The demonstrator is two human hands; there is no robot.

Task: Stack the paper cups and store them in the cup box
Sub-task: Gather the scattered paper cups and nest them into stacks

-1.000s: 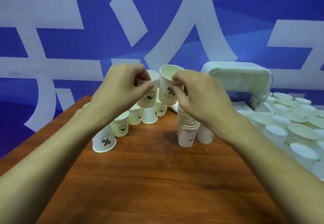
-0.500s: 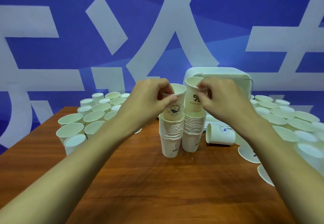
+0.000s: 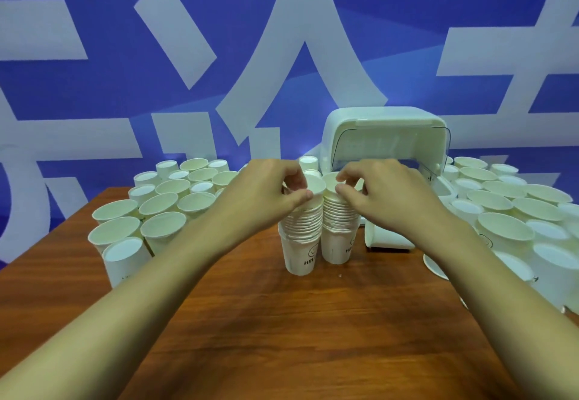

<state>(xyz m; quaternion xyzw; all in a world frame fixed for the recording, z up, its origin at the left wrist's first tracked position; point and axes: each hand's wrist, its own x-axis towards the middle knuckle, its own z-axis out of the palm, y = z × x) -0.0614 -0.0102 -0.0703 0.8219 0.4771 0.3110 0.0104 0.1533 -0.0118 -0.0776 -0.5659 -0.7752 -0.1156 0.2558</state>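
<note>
Two stacks of white paper cups stand side by side in the middle of the wooden table: the left stack and the right stack. My left hand pinches the rim of the top cup on the left stack. My right hand has thumb and fingers on the rim of the top cup on the right stack. Both top cups sit pushed down into their stacks. The white cup box stands open behind the stacks.
Many loose cups crowd the table's left and right sides, some upright, some upside down. One cup lies on its side just right of the stacks. A blue wall with white characters rises behind.
Both hands lowered the cups they held onto the two stacks, and the cups now sit nested. The view also shifted and pulled back, showing more loose cups.
</note>
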